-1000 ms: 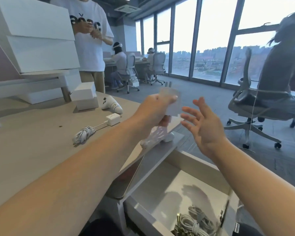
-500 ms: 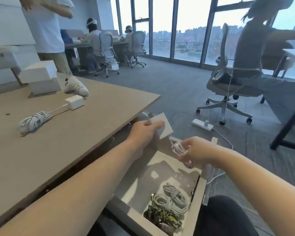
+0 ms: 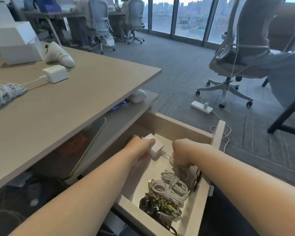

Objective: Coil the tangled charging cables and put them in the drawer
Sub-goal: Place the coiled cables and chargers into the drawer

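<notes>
The wooden drawer (image 3: pixel 175 128) stands pulled out below the desk. Inside it, my left hand (image 3: pixel 140 149) grips a white charger block (image 3: pixel 157 149). My right hand (image 3: pixel 181 155) holds the white coiled cable (image 3: pixel 179 169) plugged into that block, low over the drawer floor. Several coiled cables lie at the drawer's near end: grey-white coils (image 3: pixel 172 186) and a yellow-black bundle (image 3: pixel 162 206). Another coiled white cable (image 3: pixel 4 94) with its white charger (image 3: pixel 55 75) lies on the desk top (image 3: pixel 75 103) at the left.
White boxes (image 3: pixel 15 43) and a white controller (image 3: pixel 60 56) sit at the back of the desk. A tablet (image 3: pixel 85 147) and a white mouse (image 3: pixel 138 96) lie on the shelf under it. An office chair (image 3: pixel 237 65) with a seated person and a floor power strip (image 3: pixel 202 107) are at the right.
Both hands have gone down from above the desk edge into the drawer, carrying the charger block and its coiled cable. The camera has tilted down.
</notes>
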### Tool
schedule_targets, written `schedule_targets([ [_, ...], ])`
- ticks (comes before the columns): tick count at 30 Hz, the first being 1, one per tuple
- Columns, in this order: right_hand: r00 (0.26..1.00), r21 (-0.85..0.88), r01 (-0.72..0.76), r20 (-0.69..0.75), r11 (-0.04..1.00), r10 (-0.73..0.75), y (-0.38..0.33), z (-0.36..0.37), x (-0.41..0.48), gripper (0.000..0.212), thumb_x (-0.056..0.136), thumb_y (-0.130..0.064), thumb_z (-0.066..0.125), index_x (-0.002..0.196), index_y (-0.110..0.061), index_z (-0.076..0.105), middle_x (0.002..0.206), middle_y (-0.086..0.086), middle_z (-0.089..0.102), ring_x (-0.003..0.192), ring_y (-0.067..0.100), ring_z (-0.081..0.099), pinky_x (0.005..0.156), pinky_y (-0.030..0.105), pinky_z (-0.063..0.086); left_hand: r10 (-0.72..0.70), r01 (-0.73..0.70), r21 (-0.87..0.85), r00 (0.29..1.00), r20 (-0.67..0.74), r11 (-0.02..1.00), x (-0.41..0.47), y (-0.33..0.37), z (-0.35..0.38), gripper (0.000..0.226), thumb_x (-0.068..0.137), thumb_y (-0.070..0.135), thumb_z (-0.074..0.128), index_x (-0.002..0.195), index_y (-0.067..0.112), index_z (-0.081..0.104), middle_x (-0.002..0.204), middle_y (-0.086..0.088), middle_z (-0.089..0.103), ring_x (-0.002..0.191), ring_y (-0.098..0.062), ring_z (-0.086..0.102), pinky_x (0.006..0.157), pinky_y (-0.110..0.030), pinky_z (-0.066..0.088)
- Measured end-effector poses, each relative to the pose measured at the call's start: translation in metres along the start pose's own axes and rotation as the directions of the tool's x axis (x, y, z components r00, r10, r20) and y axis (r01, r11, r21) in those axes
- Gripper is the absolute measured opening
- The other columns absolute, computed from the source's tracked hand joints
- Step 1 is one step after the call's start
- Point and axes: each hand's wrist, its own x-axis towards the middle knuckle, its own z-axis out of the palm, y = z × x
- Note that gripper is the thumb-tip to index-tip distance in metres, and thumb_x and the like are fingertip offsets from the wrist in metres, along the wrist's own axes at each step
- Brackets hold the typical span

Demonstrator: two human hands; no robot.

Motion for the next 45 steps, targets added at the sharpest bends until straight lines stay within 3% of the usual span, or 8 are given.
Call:
schedule_targets([
  [3,1.000,-0.020,-0.003,-0.008,1.000,0.003,0.003,0.001,0.006,0.034,0.074,-0.028,0.075,0.095,-0.005,0.062,0.062,0.001,0.052,0.054,0.016,0.051,0.066,0.031,0.052,-0.051,0.050,0.120,0.999,0.001,0.991,0.004,-0.003,-0.002,0.057,0.087,0.036,0.065,0.128,0.005,0.041,0.100,-0.009,0.058,0.087,-0.021,0.061,0.073,-0.029,0.048],
  [7,1.000,-0.048,0.009,0.016,0.999,-0.008,0.003,0.004,0.014,0.051,0.067,-0.041,0.080,0.101,-0.005,0.068,0.087,0.002,0.069,0.077,0.020,0.064,0.076,0.030,0.056,0.010,-0.006,0.345,1.000,-0.008,0.939,0.005,0.001,-0.004,0.068,0.088,0.037,0.064,0.138,0.003,0.034,0.133,-0.014,0.050,0.118,-0.029,0.053,0.092,-0.033,0.044],
  [25,0.985,0.093,0.163,0.043,0.982,-0.167,0.003,0.012,0.002,0.028,0.070,-0.017,0.073,0.095,-0.010,0.061,0.095,0.007,0.067,0.074,0.021,0.058,0.066,0.033,0.055,0.038,-0.031,0.724,0.999,0.007,0.689,-0.026,-0.005,-0.013,0.040,0.095,0.035,0.051,0.114,0.000,0.059,0.115,-0.016,0.065,0.106,-0.029,0.063,0.071,-0.027,0.043],
  [31,0.915,0.255,0.237,-0.383,0.937,-0.127,0.004,-0.020,-0.012,0.009,0.077,-0.011,0.052,0.072,-0.015,0.057,0.088,0.006,0.064,0.083,0.023,0.058,0.069,0.031,0.048,0.179,-0.172,0.717,0.982,0.068,0.676,-0.059,0.030,-0.027,0.040,0.093,0.038,0.054,0.114,0.005,0.063,0.112,-0.011,0.067,0.100,-0.028,0.066,0.083,-0.031,0.051],
  [35,0.773,0.342,0.356,-0.631,0.870,-0.068,-0.010,-0.067,-0.034,0.013,0.083,-0.010,0.052,0.082,-0.006,0.065,0.084,0.007,0.063,0.083,0.023,0.058,0.066,0.029,0.045,0.435,-0.400,0.555,0.897,0.074,0.730,-0.095,0.075,-0.055,0.023,0.089,0.026,0.057,0.097,0.009,0.070,0.083,-0.014,0.073,0.075,-0.028,0.072,0.073,-0.035,0.060],
  [39,0.606,0.442,0.476,-0.791,0.761,0.080,-0.050,-0.095,-0.058,0.013,0.080,-0.006,0.051,0.076,-0.011,0.061,0.076,0.004,0.060,0.069,0.016,0.052,0.052,0.023,0.036,0.711,-0.534,0.609,0.700,-0.071,0.587,-0.121,0.102,-0.118,0.017,0.087,0.020,0.056,0.088,0.015,0.073,0.090,-0.006,0.072,0.086,-0.023,0.066,0.072,-0.026,0.051],
  [43,0.540,0.421,0.591,-0.840,0.688,0.051,-0.116,-0.096,-0.078,0.015,0.081,-0.006,0.047,0.085,-0.016,0.057,0.093,0.005,0.059,0.083,0.021,0.052,0.070,0.028,0.041,0.758,-0.346,0.751,0.578,-0.301,0.563,-0.112,0.085,-0.203,0.021,0.089,0.018,0.053,0.104,0.017,0.067,0.104,-0.006,0.063,0.101,-0.026,0.058,0.086,-0.035,0.049],
  [45,0.586,0.374,0.595,-0.808,0.711,-0.065,-0.154,-0.091,-0.083,0.017,0.084,-0.012,0.047,0.097,-0.018,0.055,0.103,0.005,0.056,0.092,0.021,0.049,0.074,0.029,0.038,0.678,-0.100,0.813,0.614,-0.404,0.574,-0.099,0.059,-0.240,0.031,0.091,0.028,0.054,0.120,0.018,0.058,0.119,-0.010,0.054,0.112,-0.030,0.050,0.090,-0.038,0.043],
])
